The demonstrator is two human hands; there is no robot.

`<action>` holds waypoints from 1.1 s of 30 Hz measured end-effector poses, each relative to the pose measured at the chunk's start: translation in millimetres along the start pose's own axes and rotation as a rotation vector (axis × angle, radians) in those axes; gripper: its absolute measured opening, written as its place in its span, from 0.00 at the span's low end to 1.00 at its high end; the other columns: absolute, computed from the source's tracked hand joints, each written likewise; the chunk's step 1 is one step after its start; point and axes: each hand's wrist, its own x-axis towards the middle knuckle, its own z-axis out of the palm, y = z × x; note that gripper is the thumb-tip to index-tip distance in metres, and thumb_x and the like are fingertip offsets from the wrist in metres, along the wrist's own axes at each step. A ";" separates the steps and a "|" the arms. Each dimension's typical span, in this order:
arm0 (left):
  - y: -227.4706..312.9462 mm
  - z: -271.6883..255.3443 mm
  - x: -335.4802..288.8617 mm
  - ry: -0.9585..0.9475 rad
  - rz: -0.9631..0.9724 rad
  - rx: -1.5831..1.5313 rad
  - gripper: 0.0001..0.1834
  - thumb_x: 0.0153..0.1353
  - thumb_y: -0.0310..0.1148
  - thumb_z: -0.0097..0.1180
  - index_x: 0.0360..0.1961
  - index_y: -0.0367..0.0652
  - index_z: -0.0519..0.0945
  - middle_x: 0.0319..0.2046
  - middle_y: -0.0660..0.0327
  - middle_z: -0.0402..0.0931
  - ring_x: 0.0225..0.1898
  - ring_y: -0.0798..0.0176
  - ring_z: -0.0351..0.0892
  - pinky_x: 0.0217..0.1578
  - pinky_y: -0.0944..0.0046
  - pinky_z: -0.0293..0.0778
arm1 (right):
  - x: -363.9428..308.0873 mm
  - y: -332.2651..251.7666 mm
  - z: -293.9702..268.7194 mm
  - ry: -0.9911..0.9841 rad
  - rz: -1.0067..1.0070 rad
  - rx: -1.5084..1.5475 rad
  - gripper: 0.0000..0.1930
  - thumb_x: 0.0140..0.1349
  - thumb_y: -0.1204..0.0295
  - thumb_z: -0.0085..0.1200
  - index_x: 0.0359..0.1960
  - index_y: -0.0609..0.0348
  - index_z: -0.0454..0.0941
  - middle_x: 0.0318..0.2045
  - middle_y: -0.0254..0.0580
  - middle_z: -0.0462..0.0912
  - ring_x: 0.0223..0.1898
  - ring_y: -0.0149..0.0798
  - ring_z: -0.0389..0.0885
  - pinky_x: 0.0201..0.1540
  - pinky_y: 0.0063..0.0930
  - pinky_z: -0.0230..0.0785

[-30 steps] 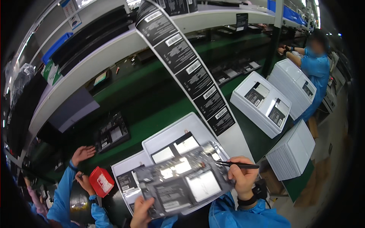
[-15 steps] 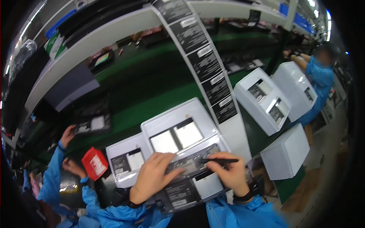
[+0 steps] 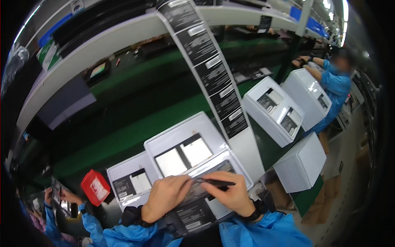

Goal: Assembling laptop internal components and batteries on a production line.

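Note:
My right hand (image 3: 228, 193) is closed around a dark pen-shaped tool (image 3: 220, 182), whose tip points left toward my other hand. Thumb and fingers of my left hand (image 3: 168, 195) are pressed together close to that tip; whatever is between them is too small to make out. Beneath both hands lies a flat dark electronic device (image 3: 191, 216), with a black labelled block and a pale block in its near part. A strip of circuit board (image 3: 220, 168) shows along its far side, partly covered by my hands.
White trays (image 3: 153, 143) holding black and pale flat pieces sit just beyond. A red box (image 3: 95, 188) stands at left, near a co-worker's hands (image 3: 70, 196). A strip of black labels (image 3: 224, 94) hangs down. White tray stacks (image 3: 302, 162) stand right, with another person (image 3: 335, 82) behind.
My left hand has moved up and right, its fingers now meeting near the tool's tip. The tool has shifted left with my right hand. At left, the co-worker's hands have moved nearer, holding a dark device.

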 end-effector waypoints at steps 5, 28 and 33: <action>-13.4 6.4 -4.9 0.118 0.202 -0.076 0.09 0.59 0.29 0.65 0.38 0.37 0.83 0.33 0.55 0.84 0.31 0.52 0.85 0.32 0.60 0.81 | 3.7 12.8 4.3 0.097 0.248 0.166 0.09 0.59 0.80 0.66 0.42 0.64 0.85 0.37 0.38 0.85 0.34 0.24 0.81 0.30 0.14 0.73; -27.2 17.5 -9.5 0.150 0.345 0.130 0.14 0.57 0.30 0.65 0.43 0.36 0.81 0.36 0.60 0.82 0.35 0.62 0.84 0.27 0.66 0.79 | 6.3 26.0 13.2 0.097 0.058 -0.089 0.08 0.56 0.82 0.66 0.38 0.67 0.85 0.34 0.40 0.86 0.25 0.21 0.76 0.24 0.11 0.63; -29.0 15.9 -12.0 0.097 0.319 0.134 0.14 0.57 0.30 0.62 0.44 0.36 0.80 0.38 0.60 0.82 0.37 0.61 0.84 0.32 0.67 0.80 | 10.6 25.4 13.1 0.039 0.077 -0.118 0.09 0.54 0.81 0.68 0.38 0.66 0.86 0.33 0.41 0.85 0.25 0.22 0.76 0.23 0.13 0.64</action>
